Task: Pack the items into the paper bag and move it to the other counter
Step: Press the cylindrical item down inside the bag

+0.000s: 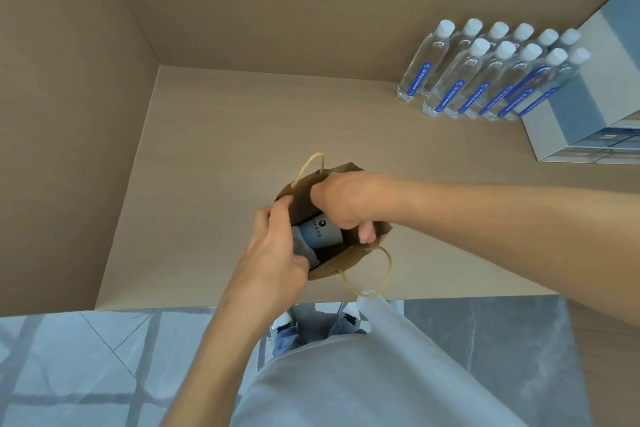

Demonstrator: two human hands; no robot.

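Observation:
A small brown paper bag [346,262] with twine handles stands open on the wooden counter [242,121] near its front edge. Inside it lies a grey-blue packaged item [320,232] with a dark round logo. My left hand [277,253] pinches the bag's left rim, fingers curled over the edge. My right hand [346,203] reaches across the top from the right and grips the bag's far and right rim, thumb side down into the opening. One handle sticks up at the back, the other hangs toward me.
Two rows of clear water bottles [485,73] with white caps and blue labels stand at the back right. A stack of grey-blue boxes [585,107] sits at the right edge. Walls close the counter at left and back. Tiled floor lies below the front edge.

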